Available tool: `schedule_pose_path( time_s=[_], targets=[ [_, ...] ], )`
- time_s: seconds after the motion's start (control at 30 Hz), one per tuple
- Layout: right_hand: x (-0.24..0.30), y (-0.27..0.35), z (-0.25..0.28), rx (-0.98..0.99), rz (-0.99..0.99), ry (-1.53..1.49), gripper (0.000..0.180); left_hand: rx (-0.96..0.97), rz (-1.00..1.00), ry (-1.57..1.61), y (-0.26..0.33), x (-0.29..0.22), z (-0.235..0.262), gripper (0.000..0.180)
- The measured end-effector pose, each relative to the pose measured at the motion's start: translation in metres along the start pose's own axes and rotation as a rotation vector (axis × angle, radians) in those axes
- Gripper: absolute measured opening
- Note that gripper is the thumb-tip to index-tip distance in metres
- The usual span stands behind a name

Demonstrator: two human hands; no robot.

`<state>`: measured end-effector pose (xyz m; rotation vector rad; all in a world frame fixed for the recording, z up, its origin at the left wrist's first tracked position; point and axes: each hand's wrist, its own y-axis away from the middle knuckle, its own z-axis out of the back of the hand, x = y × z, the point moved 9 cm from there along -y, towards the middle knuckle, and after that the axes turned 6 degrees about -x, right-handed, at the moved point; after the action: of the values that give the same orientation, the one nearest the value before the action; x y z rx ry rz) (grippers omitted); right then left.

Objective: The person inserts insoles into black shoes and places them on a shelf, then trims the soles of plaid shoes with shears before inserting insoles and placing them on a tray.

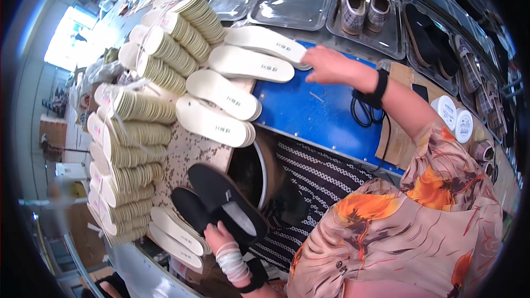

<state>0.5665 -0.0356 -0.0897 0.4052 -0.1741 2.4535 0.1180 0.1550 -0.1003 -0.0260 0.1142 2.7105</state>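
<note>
The key relation is at the person's right hand [327, 65]: the uppermost stack of white insoles [256, 40] in the fanned group lies directly to its left, so close that the fingertips meet the stack's right-hand end. Those insoles run lengthwise from upper left to lower right, their far end beside the tied insole bundles [193, 19] and their near end over the edge of the blue board [326, 107]. The right hand is much the nearer of the two; the left is well apart, low in the view. The right forearm comes across from the right, over the board, with a black wristband [377, 88] at the wrist, the palm facing down and the fingers bent toward the insoles; the fingertips are partly hidden, so whether they pinch an edge or only rest there cannot be told. The left hand [220, 235] comes up from the lower edge, its wrist wrapped in a white bandage [232, 262], with fingers curled and closed on the heel end of the black slip-on shoes [212, 186]. The shoes lie up and away from that hand, side by side, toes toward the upper left, above the speckled counter [185, 152], the one on the right reaching past the counter's edge over a round bin [265, 168]
</note>
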Motion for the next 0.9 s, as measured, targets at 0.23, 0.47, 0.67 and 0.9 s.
schedule_pose_path(
  time_s=[0.23,0.47,0.67,0.9],
  targets=[
    [-0.065,-0.047,-0.036,-0.023,0.111,-0.153,0.055,-0.075,-0.649,0.36,-0.024,-0.229,0.091,0.031],
    [-0.07,-0.057,-0.036,-0.144,0.16,-0.306,0.051,-0.437,-0.743,-0.176,-0.093,-0.432,-0.019,0.067],
    [-0.054,-0.069,-0.049,-0.08,-0.055,-0.304,0.049,-0.275,-0.648,-0.133,-0.123,-0.435,-0.043,0.047],
    [-0.094,-0.069,-0.05,-0.163,0.026,-0.459,0.034,0.142,-0.724,0.255,-0.118,-0.432,-0.008,0.024]
  ],
)
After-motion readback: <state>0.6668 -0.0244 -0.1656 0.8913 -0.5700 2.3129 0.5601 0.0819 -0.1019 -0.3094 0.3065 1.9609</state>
